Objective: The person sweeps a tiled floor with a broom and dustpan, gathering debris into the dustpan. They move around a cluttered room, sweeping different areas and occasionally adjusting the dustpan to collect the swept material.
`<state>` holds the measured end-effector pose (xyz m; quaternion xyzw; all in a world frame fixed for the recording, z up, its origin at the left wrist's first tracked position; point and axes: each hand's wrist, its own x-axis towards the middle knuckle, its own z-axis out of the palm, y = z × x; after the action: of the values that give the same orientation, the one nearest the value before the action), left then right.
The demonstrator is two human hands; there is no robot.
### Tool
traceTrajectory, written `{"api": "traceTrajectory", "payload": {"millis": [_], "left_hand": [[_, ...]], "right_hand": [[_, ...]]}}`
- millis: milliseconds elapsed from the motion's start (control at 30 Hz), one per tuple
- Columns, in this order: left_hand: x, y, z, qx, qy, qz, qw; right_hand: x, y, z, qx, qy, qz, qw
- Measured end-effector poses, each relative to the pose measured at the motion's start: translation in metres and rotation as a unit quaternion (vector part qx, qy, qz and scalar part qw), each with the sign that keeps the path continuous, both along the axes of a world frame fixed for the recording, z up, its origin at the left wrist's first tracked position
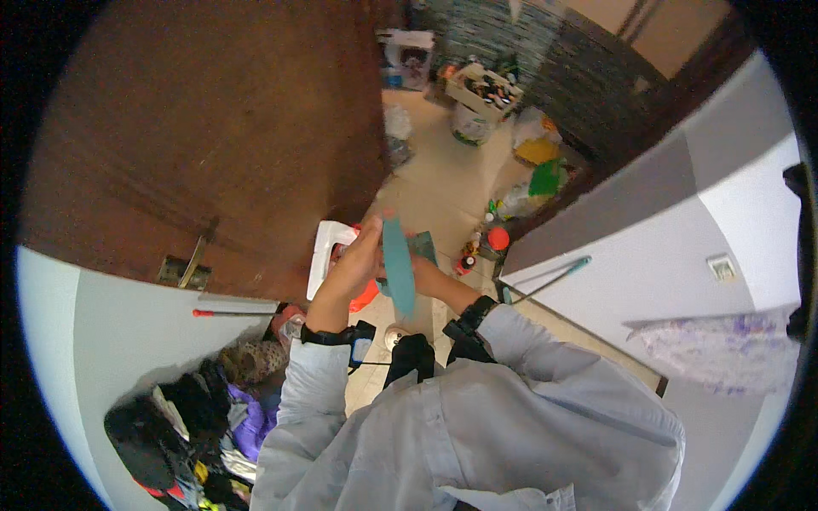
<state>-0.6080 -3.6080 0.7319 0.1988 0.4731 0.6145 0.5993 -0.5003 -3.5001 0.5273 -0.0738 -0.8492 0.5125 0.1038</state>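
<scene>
In the middle of the head view, both of my hands are raised around a long, flat teal item (pixel 398 268) with tapered ends, blurred and too unclear to name by kind. My left hand (pixel 362 260) is closed at its left side, the thumb near its upper end. Behind its right side sits my right hand (pixel 420 271), closed toward it, with most of the fingers hidden. More teal material (pixel 423 245) shows just beyond the right hand; I cannot tell whether it is the same piece. A white-rimmed container (pixel 322 255) with something red at it stands below and beyond my left hand.
A brown door (pixel 213 111) stands at the left. Clothes and bags (pixel 196 426) are piled at the lower left. Bottles and a red-topped item (pixel 498 238) line the right wall, beside a leaning teal-ended stick (pixel 554 279). Farther off, a crate (pixel 486 91) rests on a bucket.
</scene>
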Motion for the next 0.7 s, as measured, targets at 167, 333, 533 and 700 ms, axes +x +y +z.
{"api": "traceTrajectory", "payload": {"millis": [167,333,533,700], "left_hand": [[0.055,0.053,-0.013,-0.056,0.124,-0.012,0.991],[0.112,0.074,-0.061,-0.114,0.260,-0.058,0.957],[0.158,0.062,-0.096,-0.190,0.495,0.002,0.848],[0.181,0.036,-0.104,-0.201,0.597,0.062,0.774]], "right_hand": [[0.088,0.032,-0.017,0.078,0.104,-0.145,0.981],[0.218,0.089,-0.035,-0.034,-0.115,-0.487,0.865],[0.356,0.177,-0.108,0.120,-0.327,-0.645,0.680],[0.405,0.247,-0.141,-0.167,-0.155,-0.551,0.803]]}}
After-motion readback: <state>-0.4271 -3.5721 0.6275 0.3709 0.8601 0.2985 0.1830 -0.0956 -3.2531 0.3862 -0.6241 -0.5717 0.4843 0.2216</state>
